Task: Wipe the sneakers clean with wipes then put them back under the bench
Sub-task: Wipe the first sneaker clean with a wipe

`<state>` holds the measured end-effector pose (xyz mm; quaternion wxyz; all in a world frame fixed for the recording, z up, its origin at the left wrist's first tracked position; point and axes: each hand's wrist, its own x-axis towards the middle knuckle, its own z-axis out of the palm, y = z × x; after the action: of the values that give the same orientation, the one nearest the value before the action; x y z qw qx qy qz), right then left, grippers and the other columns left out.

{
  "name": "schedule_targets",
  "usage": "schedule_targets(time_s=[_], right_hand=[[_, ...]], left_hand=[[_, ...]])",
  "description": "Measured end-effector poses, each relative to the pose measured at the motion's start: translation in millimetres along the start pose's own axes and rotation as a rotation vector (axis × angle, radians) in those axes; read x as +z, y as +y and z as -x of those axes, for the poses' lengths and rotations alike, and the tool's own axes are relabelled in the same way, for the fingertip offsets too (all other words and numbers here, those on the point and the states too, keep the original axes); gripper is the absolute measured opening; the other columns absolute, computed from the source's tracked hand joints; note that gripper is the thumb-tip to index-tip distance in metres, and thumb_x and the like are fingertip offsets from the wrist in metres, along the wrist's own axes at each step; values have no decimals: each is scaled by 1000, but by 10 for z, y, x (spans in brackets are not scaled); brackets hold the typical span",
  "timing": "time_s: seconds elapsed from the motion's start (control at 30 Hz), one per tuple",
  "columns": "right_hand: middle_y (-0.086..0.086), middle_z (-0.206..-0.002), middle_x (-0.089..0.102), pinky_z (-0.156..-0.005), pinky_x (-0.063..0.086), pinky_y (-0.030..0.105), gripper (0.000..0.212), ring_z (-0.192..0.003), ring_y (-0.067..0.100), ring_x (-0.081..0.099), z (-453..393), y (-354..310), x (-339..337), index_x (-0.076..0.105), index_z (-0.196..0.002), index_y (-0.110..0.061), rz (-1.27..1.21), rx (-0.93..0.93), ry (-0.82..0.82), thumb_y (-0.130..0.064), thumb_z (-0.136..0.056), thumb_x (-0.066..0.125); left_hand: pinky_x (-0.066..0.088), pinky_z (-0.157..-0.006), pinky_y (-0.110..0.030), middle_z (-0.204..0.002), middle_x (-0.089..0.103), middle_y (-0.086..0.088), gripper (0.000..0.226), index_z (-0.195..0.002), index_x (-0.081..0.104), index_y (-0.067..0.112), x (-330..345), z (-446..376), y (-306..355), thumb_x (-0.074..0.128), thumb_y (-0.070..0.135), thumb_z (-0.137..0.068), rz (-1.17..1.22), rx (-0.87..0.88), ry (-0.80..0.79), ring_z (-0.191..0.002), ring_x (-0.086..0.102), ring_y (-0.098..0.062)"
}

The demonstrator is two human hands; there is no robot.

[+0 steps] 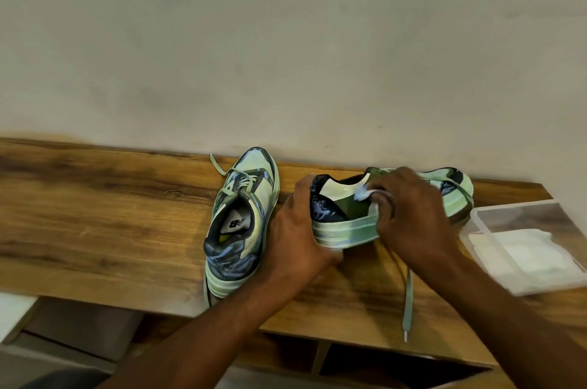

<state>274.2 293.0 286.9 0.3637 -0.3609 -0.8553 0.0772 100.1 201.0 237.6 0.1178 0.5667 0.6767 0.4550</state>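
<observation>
Two mint-green and blue sneakers lie on the wooden bench. The left sneaker stands upright, toe toward the wall. The right sneaker is tipped on its side, heel toward me. My left hand grips its heel and sole. My right hand pinches a small white wipe against the collar at the shoe's opening. A loose lace hangs over the bench's front edge.
A clear plastic box with white wipes inside sits at the right end of the bench. A plain wall rises behind. Under the bench are open compartments.
</observation>
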Motion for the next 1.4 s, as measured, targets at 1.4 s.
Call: schedule_targets(time_s=[1.4], right_hand=[[2, -96, 65, -69, 51, 30, 30, -80, 21, 63, 80, -139, 44, 74, -100, -15, -16, 41, -84, 7, -78, 73]], left_hand=[[61, -83, -27, -118, 65, 18, 111, -140, 33, 56, 9, 8, 6, 95, 33, -51, 75, 53, 45, -103, 67, 1]])
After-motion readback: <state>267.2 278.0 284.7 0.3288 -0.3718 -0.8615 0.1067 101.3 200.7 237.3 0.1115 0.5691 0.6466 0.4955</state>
